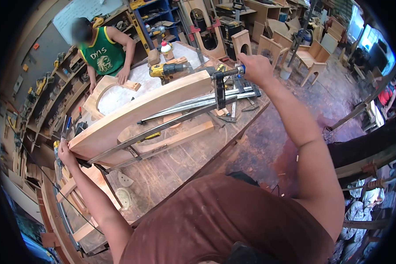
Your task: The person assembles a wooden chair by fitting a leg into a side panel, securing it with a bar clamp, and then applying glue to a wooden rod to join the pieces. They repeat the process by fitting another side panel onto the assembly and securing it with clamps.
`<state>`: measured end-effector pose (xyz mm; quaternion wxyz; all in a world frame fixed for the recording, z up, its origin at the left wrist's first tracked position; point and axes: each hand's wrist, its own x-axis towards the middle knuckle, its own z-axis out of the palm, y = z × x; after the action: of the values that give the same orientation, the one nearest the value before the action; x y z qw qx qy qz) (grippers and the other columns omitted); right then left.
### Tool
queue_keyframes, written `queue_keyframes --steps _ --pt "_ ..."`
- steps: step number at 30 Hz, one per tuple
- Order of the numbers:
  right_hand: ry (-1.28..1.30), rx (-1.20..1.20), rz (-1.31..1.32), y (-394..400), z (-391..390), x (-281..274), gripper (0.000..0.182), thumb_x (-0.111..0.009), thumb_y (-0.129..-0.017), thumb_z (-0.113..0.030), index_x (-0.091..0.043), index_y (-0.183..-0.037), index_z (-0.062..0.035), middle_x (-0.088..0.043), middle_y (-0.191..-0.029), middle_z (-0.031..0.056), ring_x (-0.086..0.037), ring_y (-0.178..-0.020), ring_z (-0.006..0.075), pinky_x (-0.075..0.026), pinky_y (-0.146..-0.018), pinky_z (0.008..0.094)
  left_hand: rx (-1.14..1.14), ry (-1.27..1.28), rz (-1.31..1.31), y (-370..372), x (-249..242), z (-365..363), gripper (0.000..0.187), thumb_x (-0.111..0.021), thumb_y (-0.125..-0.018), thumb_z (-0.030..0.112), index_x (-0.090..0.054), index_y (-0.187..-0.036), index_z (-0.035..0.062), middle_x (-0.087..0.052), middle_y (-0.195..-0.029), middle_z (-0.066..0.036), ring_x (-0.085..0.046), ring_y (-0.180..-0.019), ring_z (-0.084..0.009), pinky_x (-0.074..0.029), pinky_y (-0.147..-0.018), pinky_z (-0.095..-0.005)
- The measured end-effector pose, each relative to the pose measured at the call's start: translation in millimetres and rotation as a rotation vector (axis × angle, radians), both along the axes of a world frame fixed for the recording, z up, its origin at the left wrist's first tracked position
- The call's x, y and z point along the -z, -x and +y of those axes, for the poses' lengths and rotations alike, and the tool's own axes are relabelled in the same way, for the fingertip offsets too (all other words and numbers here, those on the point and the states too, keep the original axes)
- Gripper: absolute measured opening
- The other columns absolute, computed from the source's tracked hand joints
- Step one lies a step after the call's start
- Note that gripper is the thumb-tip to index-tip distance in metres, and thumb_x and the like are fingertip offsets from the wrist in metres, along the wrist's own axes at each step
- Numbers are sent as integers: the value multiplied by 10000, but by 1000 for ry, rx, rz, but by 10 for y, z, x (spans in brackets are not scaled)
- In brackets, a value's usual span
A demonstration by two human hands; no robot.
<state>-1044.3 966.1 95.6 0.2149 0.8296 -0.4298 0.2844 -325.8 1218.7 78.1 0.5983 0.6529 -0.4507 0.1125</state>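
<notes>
A long wooden panel (141, 108) stands on edge across the workbench, with a metal bar clamp (163, 127) running along its near side. My right hand (256, 69) is closed around the clamp's handle (242, 69) at the panel's right end. At the left end my left hand (65, 154) touches the panel's corner; its fingers look pressed together, but what they hold is hidden. Beyond the panel lie a yellow drill (166, 70) and a white bottle with a red cap (166, 50). More bar clamps (198, 103) lie on the bench behind the panel.
Across the workbench (163, 169) a person in a green vest (104, 55) has both hands at a curved wooden piece (102, 94). Wooden chairs (312, 57) stand on the floor at the back right. A second person (386, 94) is partly visible at the far right.
</notes>
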Motion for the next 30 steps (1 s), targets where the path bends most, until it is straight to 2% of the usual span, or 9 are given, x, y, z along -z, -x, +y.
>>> queue_keyframes --steps 5,8,10,11,14,19,22,26,30 --pt "135 12 -65 -10 -39 -36 156 -647 -759 -161 -572 -883 -104 -677 -742 120 -662 -709 331 -513 -599 427 27 -50 37 -292 71 -52 339 -544 -995 283 -651 -901 -24 -602 -804 -18 -536 -764 -99 -427 -728 -262" --pt "-305 -62 221 72 -163 -390 159 -659 -740 -160 -630 -877 -86 -681 -752 119 -655 -679 307 -505 -593 386 46 -61 17 -426 157 -60 338 -543 -995 277 -668 -996 -37 -640 -858 -39 -577 -818 -114 -451 -776 -268" --pt "-1088 -247 445 62 -420 -582 231 -664 -722 -138 -694 -936 -55 -696 -817 138 -674 -787 272 -511 -694 391 5 -31 43 -371 177 -17 366 -543 -995 286 -669 -1085 -46 -675 -918 -67 -617 -872 -136 -469 -828 -275" --pt "-1211 -247 482 16 -432 -650 283 -652 -726 -130 -714 -988 -44 -701 -837 137 -665 -802 257 -504 -710 388 29 -23 67 -416 203 1 368 -546 -994 290 -670 -1083 -46 -673 -915 -66 -615 -865 -136 -468 -824 -275" --pt "-1000 -351 521 1 -371 -624 314 -638 -724 -112 -718 -1024 -61 -696 -853 151 -662 -804 281 -503 -726 404 32 -39 42 -391 193 -5 354 -555 -992 297 -678 -1014 -34 -660 -884 -58 -597 -823 -124 -461 -788 -268" --pt "-590 -144 360 78 -160 -472 256 -663 -725 -131 -689 -980 -122 -682 -864 178 -649 -872 373 -508 -749 457 55 -2 98 -297 157 -92 343 -559 -994 314 -630 -842 15 -579 -777 -4 -512 -728 -84 -413 -689 -249" --pt "-370 79 230 1 -52 -291 319 -678 -720 -136 -678 -1038 -161 -697 -844 129 -674 -856 323 -523 -719 448 98 19 109 -231 109 -135 358 -557 -996 316 -580 -771 38 -539 -731 19 -465 -690 -70 -380 -651 -243" --pt "7 32 -34 -25 20 -74 325 -698 -724 -201 -651 -1043 -162 -688 -795 117 -677 -822 316 -529 -694 451 46 -3 28 -185 115 -96 358 -550 -1000 304 -589 -767 35 -546 -721 15 -479 -687 -72 -387 -655 -241" --pt "-422 66 244 0 45 -536 310 -705 -703 -163 -675 -1008 -115 -696 -819 125 -677 -782 297 -524 -694 425 87 -1 54 -210 110 -48 337 -554 -1000 296 -642 -857 4 -591 -761 -3 -516 -712 -84 -416 -675 -237"
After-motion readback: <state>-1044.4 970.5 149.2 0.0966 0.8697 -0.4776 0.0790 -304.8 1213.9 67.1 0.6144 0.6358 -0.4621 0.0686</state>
